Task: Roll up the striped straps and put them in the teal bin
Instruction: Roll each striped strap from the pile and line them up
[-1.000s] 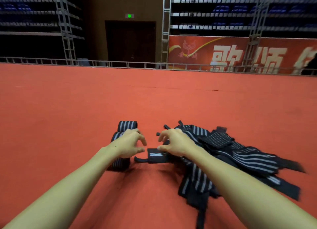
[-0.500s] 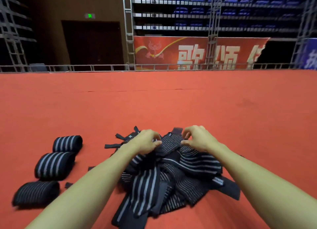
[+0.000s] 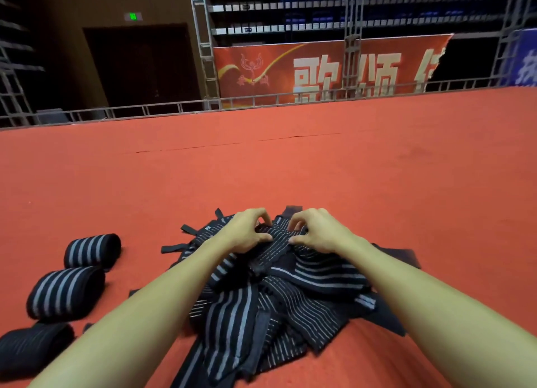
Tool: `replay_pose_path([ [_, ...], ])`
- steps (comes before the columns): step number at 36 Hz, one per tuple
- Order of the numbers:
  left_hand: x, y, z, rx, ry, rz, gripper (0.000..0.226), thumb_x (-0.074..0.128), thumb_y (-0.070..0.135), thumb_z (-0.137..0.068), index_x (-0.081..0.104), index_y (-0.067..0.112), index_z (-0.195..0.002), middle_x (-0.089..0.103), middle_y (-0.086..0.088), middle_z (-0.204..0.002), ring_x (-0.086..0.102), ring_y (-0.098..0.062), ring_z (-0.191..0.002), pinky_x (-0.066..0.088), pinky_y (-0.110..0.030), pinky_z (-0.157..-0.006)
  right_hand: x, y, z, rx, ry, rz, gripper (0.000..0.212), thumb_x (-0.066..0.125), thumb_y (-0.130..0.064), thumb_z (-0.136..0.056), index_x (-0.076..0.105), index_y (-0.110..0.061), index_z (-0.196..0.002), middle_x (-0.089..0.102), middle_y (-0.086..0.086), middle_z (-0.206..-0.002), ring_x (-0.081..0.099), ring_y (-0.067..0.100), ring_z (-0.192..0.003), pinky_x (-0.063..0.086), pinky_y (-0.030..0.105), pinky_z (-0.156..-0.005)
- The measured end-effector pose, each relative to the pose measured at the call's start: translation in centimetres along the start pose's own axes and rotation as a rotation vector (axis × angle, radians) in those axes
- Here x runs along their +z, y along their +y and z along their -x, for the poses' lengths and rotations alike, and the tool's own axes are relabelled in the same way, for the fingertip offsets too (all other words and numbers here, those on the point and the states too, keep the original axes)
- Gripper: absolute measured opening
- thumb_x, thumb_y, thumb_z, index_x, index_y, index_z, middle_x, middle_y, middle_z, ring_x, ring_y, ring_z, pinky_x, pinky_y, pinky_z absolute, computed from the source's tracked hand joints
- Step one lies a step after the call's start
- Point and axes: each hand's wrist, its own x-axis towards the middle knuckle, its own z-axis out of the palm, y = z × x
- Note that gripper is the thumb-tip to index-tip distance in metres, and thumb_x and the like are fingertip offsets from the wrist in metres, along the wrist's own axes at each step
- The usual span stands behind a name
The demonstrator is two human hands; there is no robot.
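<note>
On top of the heap of striped straps [image 3: 261, 300], one thin-lined strap [image 3: 276, 241] is pinched by curled fingers, the left hand [image 3: 247, 233] at its 9 o'clock end and the right hand [image 3: 316, 233] at 3 o'clock. The straps are black, soft and floppy with grey lines, tangled on red carpet [image 3: 290, 169]. Three fat rolled straps [image 3: 65, 293] lie at the heap's 9 o'clock.

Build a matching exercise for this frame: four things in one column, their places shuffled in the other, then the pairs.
Things:
1. strap pile
2. rolls
3. banner
4. exit sign

Places:
A. above the door
B. on the carpet, left of the pile
C. behind the railing
D. gripped on top by the left hand and right hand

Pairs: 1-D, 2-B, 3-C, 4-A
</note>
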Motion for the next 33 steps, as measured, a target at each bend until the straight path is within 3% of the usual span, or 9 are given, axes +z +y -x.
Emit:
replay_pose_path([
  [4,-1.9,0.1,0.9,0.030,-0.110,0.069,0.030,0.078,0.021,-0.085,0.065,0.022,-0.112,0.057,-0.003,-0.098,0.053,-0.018,-0.086,0.040,-0.025,-0.070,-0.4,-0.5,0.1,-0.034,-0.009,-0.001,0.028,0.078,-0.033,-0.085,0.070,-0.023,-0.110,0.067,-0.001,-0.114,0.057,0.013,-0.097,0.045,0.028,-0.085],
  [11,-5.5,-1.1,5.0,0.001,-0.219,0.172,0.036,0.073,0.006,-0.087,0.068,0.021,-0.120,0.068,0.006,-0.111,0.062,-0.013,-0.101,0.049,-0.021,-0.091,0.2,-3.6,0.1,-0.157,-0.064,-0.015,0.028,0.079,-0.036,-0.082,0.068,-0.025,-0.105,0.063,-0.001,-0.119,0.056,0.019,-0.115,0.045,0.036,-0.099],
  [15,-6.8,-2.5,7.6,-0.009,-0.224,0.247,0.041,0.072,0.004,-0.086,0.068,0.030,-0.117,0.069,-0.006,-0.118,0.065,-0.026,-0.110,0.053,-0.040,-0.097,0.2,-5.9,0.6,-0.250,-0.073,-0.055,0.027,0.081,-0.029,-0.080,0.063,-0.019,-0.098,0.062,0.003,-0.121,0.055,0.021,-0.116,0.042,0.035,-0.098],
  [19,-7.8,-3.3,10.1,0.004,-0.241,0.371,0.046,0.067,-0.004,-0.087,0.066,0.029,-0.119,0.067,-0.006,-0.123,0.064,-0.019,-0.110,0.053,-0.036,-0.098,-0.3,-8.1,1.0,-0.320,-0.107,-0.088,0.028,0.083,-0.027,-0.077,0.057,-0.025,-0.086,0.059,0.007,-0.135,0.053,0.025,-0.124,0.042,0.042,-0.102],
  [23,-8.7,-3.9,12.1,0.029,-0.288,0.450,0.053,0.063,-0.009,-0.088,0.063,0.031,-0.123,0.064,-0.003,-0.128,0.062,-0.010,-0.108,0.052,-0.028,-0.096,-0.4,-10.0,1.2,-0.405,-0.181,-0.106,0.029,0.081,-0.018,-0.077,0.054,-0.024,-0.083,0.048,-0.008,-0.149,0.042,0.008,-0.134,0.033,0.029,-0.107],
  [26,-9.4,-4.4,13.3,0.053,-0.316,0.473,0.056,0.061,-0.012,-0.087,0.061,0.029,-0.126,0.061,0.001,-0.133,0.062,-0.006,-0.110,0.050,-0.024,-0.093,-0.1,-11.4,1.1,-0.436,-0.225,-0.129,0.031,0.081,-0.022,-0.073,0.051,-0.029,-0.077,0.058,-0.008,-0.139,0.051,0.014,-0.129,0.040,0.037,-0.108],
  [28,-9.7,-4.6,14.0,0.062,-0.320,0.471,0.057,0.060,-0.013,-0.087,0.059,0.026,-0.129,0.060,0.000,-0.135,0.060,-0.006,-0.113,0.049,-0.023,-0.094,0.0,-12.1,1.0,-0.447,-0.207,-0.101,0.030,0.079,-0.039,-0.067,0.051,-0.033,-0.076,0.064,-0.004,-0.117,0.055,0.021,-0.115,0.045,0.045,-0.100],
  [30,-10.0,-4.9,14.6,0.062,-0.316,0.456,0.058,0.061,-0.013,-0.087,0.058,0.026,-0.131,0.060,-0.001,-0.135,0.060,-0.009,-0.115,0.049,-0.025,-0.097,-0.2,-12.5,1.0,-0.462,-0.198,-0.046,0.032,0.075,-0.051,-0.064,0.049,-0.039,-0.077,0.056,-0.014,-0.099,0.044,0.015,-0.109,0.045,0.048,-0.095],
  [33,-10.5,-5.1,15.0,0.060,-0.301,0.432,0.059,0.061,-0.011,-0.087,0.059,0.029,-0.130,0.063,0.001,-0.131,0.061,-0.012,-0.116,0.050,-0.026,-0.099,-0.7,-12.8,0.8,-0.477,-0.191,0.016,0.037,0.082,-0.045,-0.071,0.046,-0.040,-0.076,0.049,-0.021,-0.089,0.037,0.008,-0.106,0.042,0.045,-0.094],
])
